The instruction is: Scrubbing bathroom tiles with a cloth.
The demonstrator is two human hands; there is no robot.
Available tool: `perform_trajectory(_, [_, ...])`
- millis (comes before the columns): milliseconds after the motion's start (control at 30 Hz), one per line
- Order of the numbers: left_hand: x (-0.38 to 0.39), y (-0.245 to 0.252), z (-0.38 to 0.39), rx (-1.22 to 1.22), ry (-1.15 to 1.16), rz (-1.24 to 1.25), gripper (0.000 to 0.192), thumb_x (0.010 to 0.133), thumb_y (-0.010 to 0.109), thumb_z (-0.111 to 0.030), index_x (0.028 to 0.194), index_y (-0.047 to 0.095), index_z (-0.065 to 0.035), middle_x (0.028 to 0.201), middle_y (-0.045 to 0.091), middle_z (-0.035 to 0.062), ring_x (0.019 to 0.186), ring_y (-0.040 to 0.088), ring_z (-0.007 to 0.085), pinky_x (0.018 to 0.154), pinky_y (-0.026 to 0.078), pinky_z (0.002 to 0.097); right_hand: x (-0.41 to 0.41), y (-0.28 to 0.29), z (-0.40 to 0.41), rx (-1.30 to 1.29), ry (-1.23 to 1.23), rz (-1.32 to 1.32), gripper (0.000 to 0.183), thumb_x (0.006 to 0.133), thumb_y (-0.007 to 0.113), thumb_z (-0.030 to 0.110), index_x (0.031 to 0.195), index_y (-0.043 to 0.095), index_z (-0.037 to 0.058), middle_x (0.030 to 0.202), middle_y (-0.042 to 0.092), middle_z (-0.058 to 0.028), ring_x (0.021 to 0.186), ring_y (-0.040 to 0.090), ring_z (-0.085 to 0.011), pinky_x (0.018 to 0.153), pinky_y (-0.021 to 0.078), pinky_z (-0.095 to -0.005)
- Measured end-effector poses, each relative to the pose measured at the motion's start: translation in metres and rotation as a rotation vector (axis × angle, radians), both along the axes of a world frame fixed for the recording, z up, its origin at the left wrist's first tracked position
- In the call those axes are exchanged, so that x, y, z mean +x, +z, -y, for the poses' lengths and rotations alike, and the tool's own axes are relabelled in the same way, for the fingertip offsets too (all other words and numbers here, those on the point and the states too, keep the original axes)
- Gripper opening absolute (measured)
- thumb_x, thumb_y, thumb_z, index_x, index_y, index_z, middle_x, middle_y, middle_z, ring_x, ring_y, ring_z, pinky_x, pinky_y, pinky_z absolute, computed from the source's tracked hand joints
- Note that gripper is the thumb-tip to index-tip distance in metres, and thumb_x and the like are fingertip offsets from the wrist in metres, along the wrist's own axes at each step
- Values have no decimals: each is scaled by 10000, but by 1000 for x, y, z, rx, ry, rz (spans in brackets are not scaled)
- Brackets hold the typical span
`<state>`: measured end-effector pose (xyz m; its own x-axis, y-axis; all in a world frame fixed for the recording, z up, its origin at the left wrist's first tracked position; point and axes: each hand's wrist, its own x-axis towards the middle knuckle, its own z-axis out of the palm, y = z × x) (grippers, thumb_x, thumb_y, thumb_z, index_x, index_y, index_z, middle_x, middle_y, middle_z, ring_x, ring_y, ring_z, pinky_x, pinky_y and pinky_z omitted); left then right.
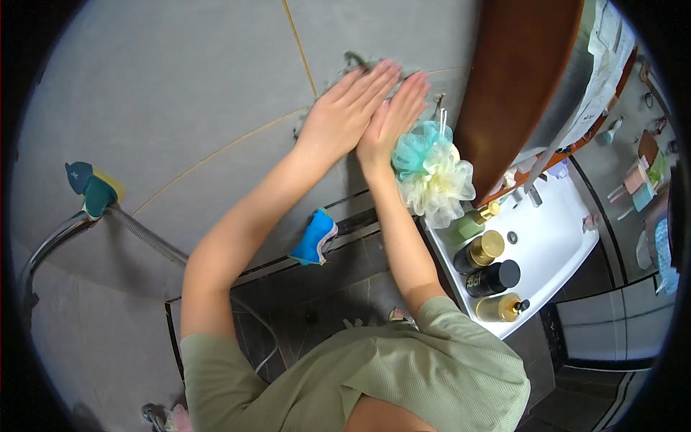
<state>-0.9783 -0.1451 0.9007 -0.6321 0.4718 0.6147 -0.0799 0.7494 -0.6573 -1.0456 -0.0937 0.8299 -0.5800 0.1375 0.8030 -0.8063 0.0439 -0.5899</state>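
Note:
My left hand (337, 116) and my right hand (391, 124) lie flat and side by side against the grey tiled wall (216, 81), their edges touching. Both palms face the wall. Around and beneath the fingers shows a dark, irregular sheet or film (356, 60) that is mostly clear; how much of it my hands cover cannot be told. A turquoise and cream mesh bath puff (437, 173) hangs by its white loop from a wall hook (440, 98), just right of my right hand. Neither hand has its fingers curled round anything.
At right, a white sink (556, 232) holds several bottles along its edge, below a brown-framed cabinet (518, 97). A blue packet (316, 237) sits on the dark ledge between my forearms. At left are a shower hose (148, 237) and a teal cover (97, 189) on chrome pipe.

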Motion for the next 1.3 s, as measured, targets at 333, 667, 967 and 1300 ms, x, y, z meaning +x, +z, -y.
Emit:
perform_trajectory(333, [15,-19,11,46,21,-41,459,864,457,-180,1312,448,-79,1399,398,-1,1286,365,112,1048,279,316,6,-19,8,39,-31,-54,617,920,280,272,1415,102,-51,1483,71,-235,1373,0,-408,1075,-46,-521])
perform_trajectory(667, [122,-132,54,382,366,-101,556,823,537,-247,1330,414,-55,1412,362,79,1322,305,215,1052,242,455,74,-83,40,584,97,-440,601,868,446,290,1379,302,9,1467,190,-200,1360,65,-435,1061,-1,-572])
perform_trajectory(967, [172,-140,57,729,560,-224,572,845,477,-194,1307,316,103,1394,273,285,1325,226,398,1036,203,527,125,-34,61,751,179,-717,566,838,484,263,1383,359,180,1450,304,-18,1361,216,-227,1105,46,-455])
perform_trajectory(1300, [218,-159,102,719,836,-477,603,934,341,-279,1374,165,95,1455,171,243,1362,142,372,1085,117,497,215,-26,112,640,303,-660,537,843,465,237,1367,375,169,1424,346,4,1316,305,-177,1083,191,-412])
